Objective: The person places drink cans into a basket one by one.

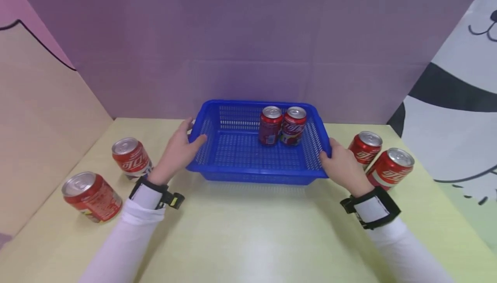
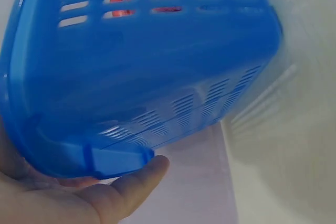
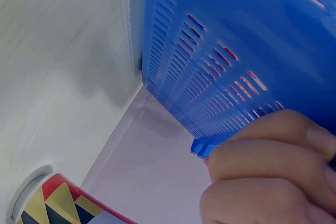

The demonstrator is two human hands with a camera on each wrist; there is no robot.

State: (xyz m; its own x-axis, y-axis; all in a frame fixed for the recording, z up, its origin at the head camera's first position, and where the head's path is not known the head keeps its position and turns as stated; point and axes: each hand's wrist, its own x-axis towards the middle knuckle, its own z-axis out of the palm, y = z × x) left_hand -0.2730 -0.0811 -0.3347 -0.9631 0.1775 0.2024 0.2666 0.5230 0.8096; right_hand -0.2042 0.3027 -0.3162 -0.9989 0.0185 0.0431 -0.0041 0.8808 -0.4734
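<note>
A blue plastic basket (image 1: 252,177) stands on the table with two red soda cans, one (image 1: 270,127) beside the other (image 1: 293,127), upright in its right half. My left hand (image 1: 179,149) holds the left rim, thumb over the inner side and fingers outside; in the left wrist view, fingers (image 2: 131,187) reach along the underside of the rim. At the opposite end, my right hand (image 1: 343,166) grips the right rim. Its curled fingers (image 3: 252,166) show in the right wrist view, against the slotted wall (image 3: 210,77).
Left of the basket are two more red cans, one (image 1: 132,158) behind my left wrist and one (image 1: 93,199) nearer. Two others, one (image 1: 365,149) behind the other (image 1: 390,168), stand beyond my right hand. A purple-grey backdrop (image 1: 248,37) rises behind the table (image 1: 248,231).
</note>
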